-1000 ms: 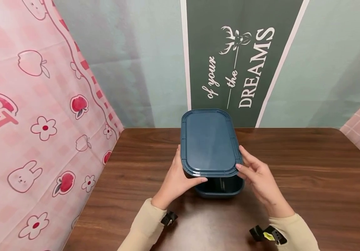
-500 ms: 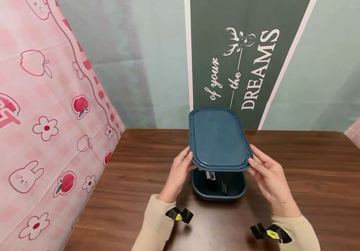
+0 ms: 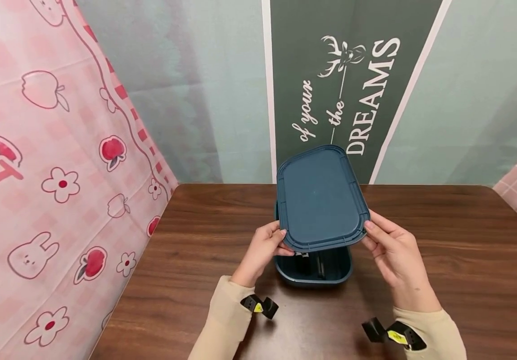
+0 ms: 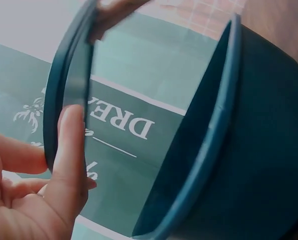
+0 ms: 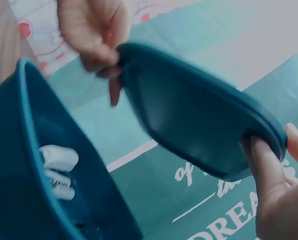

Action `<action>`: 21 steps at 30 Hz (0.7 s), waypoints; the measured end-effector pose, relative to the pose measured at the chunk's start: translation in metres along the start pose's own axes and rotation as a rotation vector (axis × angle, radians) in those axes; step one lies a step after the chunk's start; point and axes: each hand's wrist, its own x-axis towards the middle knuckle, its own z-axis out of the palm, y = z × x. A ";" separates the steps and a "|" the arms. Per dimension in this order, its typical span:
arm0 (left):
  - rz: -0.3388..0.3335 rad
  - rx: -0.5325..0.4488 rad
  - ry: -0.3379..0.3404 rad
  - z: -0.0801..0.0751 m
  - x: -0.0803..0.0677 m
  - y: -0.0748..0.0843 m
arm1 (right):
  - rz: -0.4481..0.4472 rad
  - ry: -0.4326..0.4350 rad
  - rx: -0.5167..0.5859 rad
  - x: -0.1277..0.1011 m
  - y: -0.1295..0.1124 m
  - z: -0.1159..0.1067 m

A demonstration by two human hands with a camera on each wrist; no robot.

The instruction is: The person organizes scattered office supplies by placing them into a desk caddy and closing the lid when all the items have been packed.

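A dark blue rectangular lid (image 3: 323, 197) is held up at a tilt by both hands, apart from the matching storage box (image 3: 313, 281) below it. My left hand (image 3: 263, 252) pinches the lid's near left corner between thumb and fingers. At the near right corner, my right hand (image 3: 395, 255) grips the rim the same way. The right wrist view shows the underside of the lid (image 5: 184, 120) and, inside the open box (image 5: 18, 165), several small white items (image 5: 60, 157) whose kind I cannot tell. The lid hides much of the box in the head view.
The box stands on a brown wooden table (image 3: 186, 260). Behind the table hangs a green cloth (image 3: 222, 100) with white lettering, and a pink patterned cloth (image 3: 78, 210) is at the left. Black straps with cameras (image 3: 258, 306) sit on both wrists.
The lid has come up off the box, tilted and shifted slightly right, uncovering the near part of the box. My left hand has moved its hold from the side to the lid's corner.
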 end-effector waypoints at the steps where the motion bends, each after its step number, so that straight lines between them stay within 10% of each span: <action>1: -0.005 0.005 -0.011 0.000 0.001 -0.001 | -0.004 0.004 -0.009 -0.001 -0.001 0.002; 21: -0.110 0.034 -0.093 0.005 0.004 -0.006 | -0.135 0.102 -0.260 -0.011 -0.009 0.038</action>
